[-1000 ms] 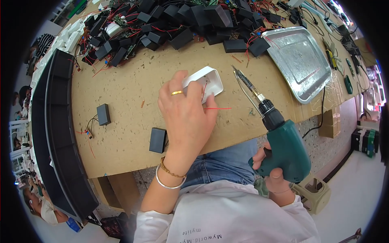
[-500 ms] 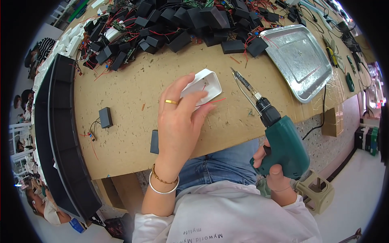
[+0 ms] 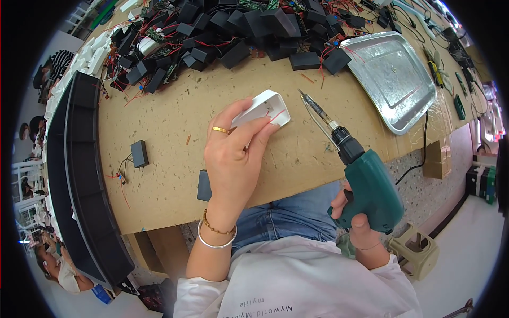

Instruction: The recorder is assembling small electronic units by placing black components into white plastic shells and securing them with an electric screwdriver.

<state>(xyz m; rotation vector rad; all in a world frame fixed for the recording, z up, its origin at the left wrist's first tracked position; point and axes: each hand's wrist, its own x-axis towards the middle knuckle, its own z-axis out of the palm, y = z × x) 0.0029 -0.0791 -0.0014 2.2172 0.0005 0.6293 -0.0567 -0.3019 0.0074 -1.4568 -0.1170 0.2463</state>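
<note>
My left hand [image 3: 233,151] is closed around a small white plastic case [image 3: 260,107] above the middle of the table. Thumb and index finger pinch a thin red wire [image 3: 277,114] at the case's open side. On the right, my right hand [image 3: 360,222] grips a green pistol-shaped soldering gun [image 3: 374,185], one finger at its black trigger. Its metal tip and a thin feed tube point up and left, apart from the case. Partly hidden by my left wrist is a black box [image 3: 203,185]. Another black box [image 3: 139,153] with wires lies further left.
Black boxes [image 3: 233,53] with red wires and green circuit boards are heaped along the far side. A shiny metal tray [image 3: 395,79] sits at the right, with pliers [image 3: 436,74] beyond. A long black bin [image 3: 90,175] borders the left edge. A stool [image 3: 413,252] stands lower right.
My left thumb and index finger have come together on the red wire, and its end now lies at the case's opening. The soldering gun has shifted slightly left.
</note>
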